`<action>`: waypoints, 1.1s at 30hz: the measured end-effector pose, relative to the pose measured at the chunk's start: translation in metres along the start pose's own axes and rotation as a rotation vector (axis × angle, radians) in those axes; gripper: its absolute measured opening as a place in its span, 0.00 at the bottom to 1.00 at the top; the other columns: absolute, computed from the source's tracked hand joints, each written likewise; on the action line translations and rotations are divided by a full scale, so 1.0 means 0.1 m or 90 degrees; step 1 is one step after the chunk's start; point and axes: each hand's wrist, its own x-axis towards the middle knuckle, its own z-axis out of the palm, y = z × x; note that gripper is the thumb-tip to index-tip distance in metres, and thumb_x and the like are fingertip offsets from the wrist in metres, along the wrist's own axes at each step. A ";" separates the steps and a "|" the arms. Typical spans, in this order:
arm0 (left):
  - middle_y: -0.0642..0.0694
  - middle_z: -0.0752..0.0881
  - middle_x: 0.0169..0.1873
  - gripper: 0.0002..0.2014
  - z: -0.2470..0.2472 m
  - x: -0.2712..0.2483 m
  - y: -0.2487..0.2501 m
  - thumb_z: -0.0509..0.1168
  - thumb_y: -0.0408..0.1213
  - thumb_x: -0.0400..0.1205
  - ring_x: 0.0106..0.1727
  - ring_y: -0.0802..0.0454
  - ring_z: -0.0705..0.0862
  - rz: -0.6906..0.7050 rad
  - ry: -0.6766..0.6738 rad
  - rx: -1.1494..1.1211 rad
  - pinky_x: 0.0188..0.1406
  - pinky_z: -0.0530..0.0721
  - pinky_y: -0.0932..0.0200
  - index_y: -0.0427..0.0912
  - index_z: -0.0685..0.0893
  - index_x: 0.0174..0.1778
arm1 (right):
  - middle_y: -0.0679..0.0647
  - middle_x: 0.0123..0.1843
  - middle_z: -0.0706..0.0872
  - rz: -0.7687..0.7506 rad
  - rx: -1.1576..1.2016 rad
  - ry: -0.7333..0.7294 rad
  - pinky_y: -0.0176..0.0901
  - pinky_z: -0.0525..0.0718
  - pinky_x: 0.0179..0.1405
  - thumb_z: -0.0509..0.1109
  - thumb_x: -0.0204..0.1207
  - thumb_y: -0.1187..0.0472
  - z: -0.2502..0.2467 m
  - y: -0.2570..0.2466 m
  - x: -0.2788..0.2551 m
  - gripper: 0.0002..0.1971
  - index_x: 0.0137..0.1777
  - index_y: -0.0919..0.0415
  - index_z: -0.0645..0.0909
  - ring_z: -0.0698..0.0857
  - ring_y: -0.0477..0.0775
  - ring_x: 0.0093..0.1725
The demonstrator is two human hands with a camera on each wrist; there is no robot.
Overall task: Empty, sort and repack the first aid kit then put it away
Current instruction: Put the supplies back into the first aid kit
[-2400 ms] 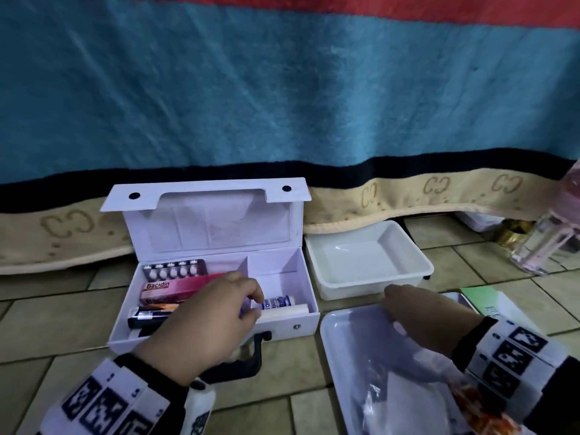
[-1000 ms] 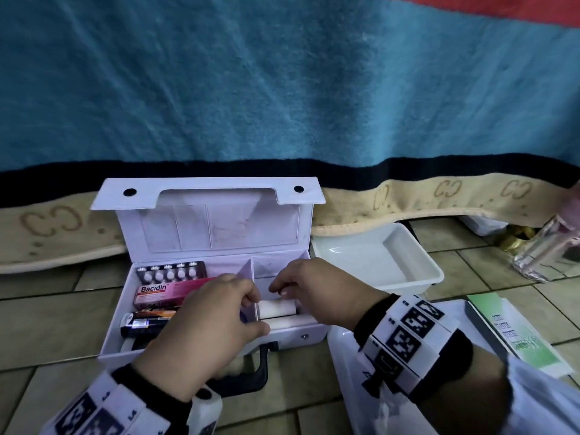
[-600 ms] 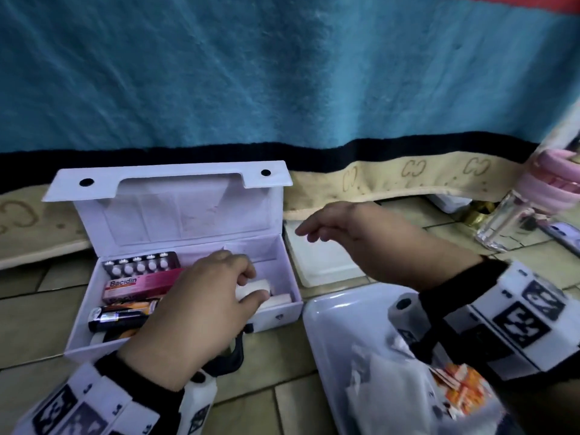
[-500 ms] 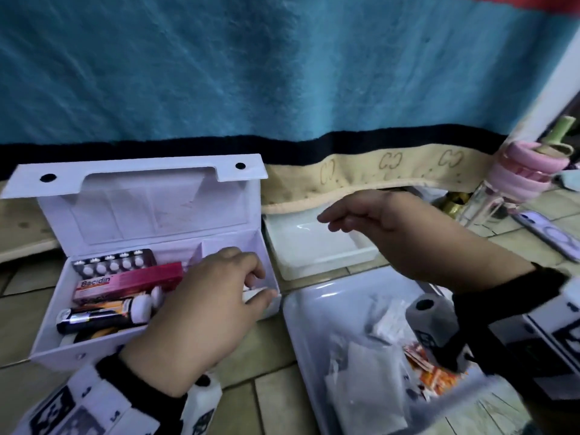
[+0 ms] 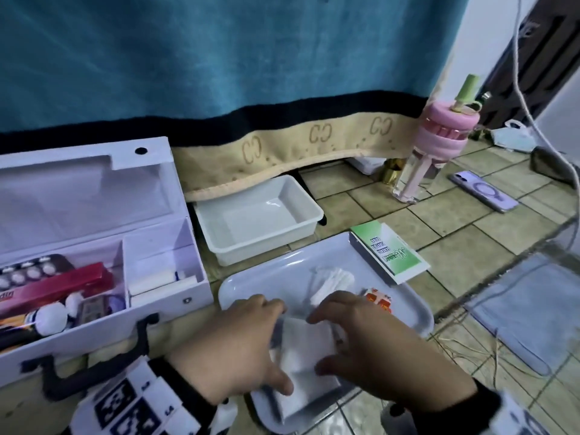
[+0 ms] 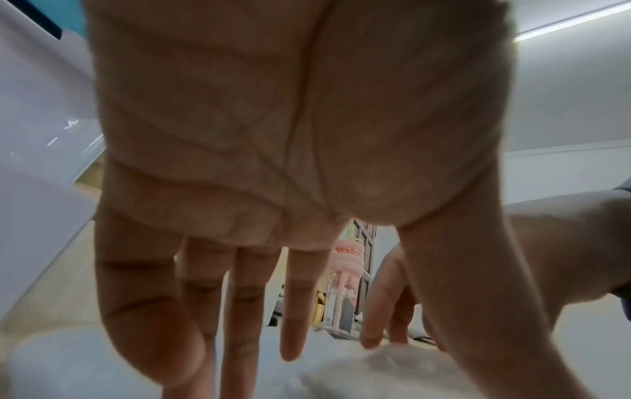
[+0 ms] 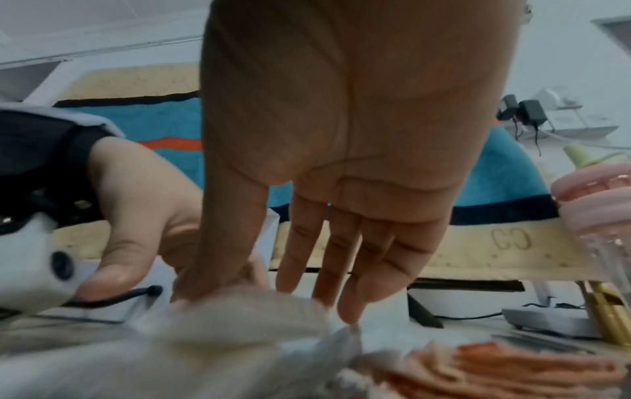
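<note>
The white first aid kit (image 5: 175,312) stands open on the floor at the left. Its left compartment holds a red box (image 5: 56,287), a blister pack (image 5: 28,271) and tubes; its right compartment holds a white bandage roll (image 5: 153,277). A white tray (image 5: 417,309) lies in front of me with a stack of white gauze pads (image 5: 306,350), cotton swabs (image 5: 329,281) and orange plasters (image 5: 378,298). My left hand (image 5: 273,346) and right hand (image 5: 326,343) flank the gauze (image 7: 239,310), fingers fairly straight, thumbs touching it. The left wrist view shows extended fingers (image 6: 293,310) reaching down.
An empty white tub (image 5: 260,221) sits behind the tray under the blanket's edge. A green-and-white box (image 5: 389,252) leans on the tray's far right corner. A pink-capped bottle (image 5: 439,136), a phone (image 5: 485,191) and loose cables (image 5: 470,340) lie to the right.
My left hand has left the kit and my right hand has come back from it. Both now sit on the gauze in the tray. The view has turned right.
</note>
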 end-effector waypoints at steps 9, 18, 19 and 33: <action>0.51 0.82 0.56 0.40 0.03 0.02 0.04 0.77 0.51 0.65 0.58 0.50 0.82 -0.079 -0.035 -0.027 0.56 0.81 0.52 0.49 0.64 0.69 | 0.42 0.64 0.75 0.024 -0.005 0.035 0.37 0.71 0.62 0.71 0.66 0.56 0.30 -0.10 0.09 0.24 0.63 0.43 0.73 0.71 0.48 0.65; 0.50 0.81 0.54 0.35 0.04 0.03 0.12 0.75 0.47 0.70 0.56 0.51 0.81 -0.014 -0.006 -0.029 0.47 0.76 0.58 0.51 0.62 0.68 | 0.41 0.66 0.73 0.004 -0.013 0.044 0.35 0.67 0.66 0.73 0.62 0.56 0.29 -0.08 0.15 0.37 0.72 0.40 0.65 0.68 0.47 0.65; 0.50 0.81 0.54 0.35 0.04 0.03 0.12 0.74 0.47 0.71 0.55 0.51 0.82 -0.015 0.009 -0.039 0.47 0.77 0.58 0.52 0.60 0.68 | 0.41 0.66 0.73 0.005 -0.013 0.054 0.35 0.67 0.66 0.74 0.62 0.55 0.27 -0.07 0.17 0.38 0.72 0.39 0.65 0.67 0.47 0.65; 0.61 0.79 0.55 0.24 -0.13 -0.11 -0.13 0.61 0.43 0.79 0.57 0.57 0.79 -0.049 0.246 -0.147 0.55 0.78 0.59 0.63 0.61 0.69 | 0.44 0.30 0.78 0.089 0.172 0.218 0.32 0.71 0.35 0.81 0.60 0.52 0.00 -0.12 0.25 0.15 0.37 0.51 0.76 0.77 0.41 0.37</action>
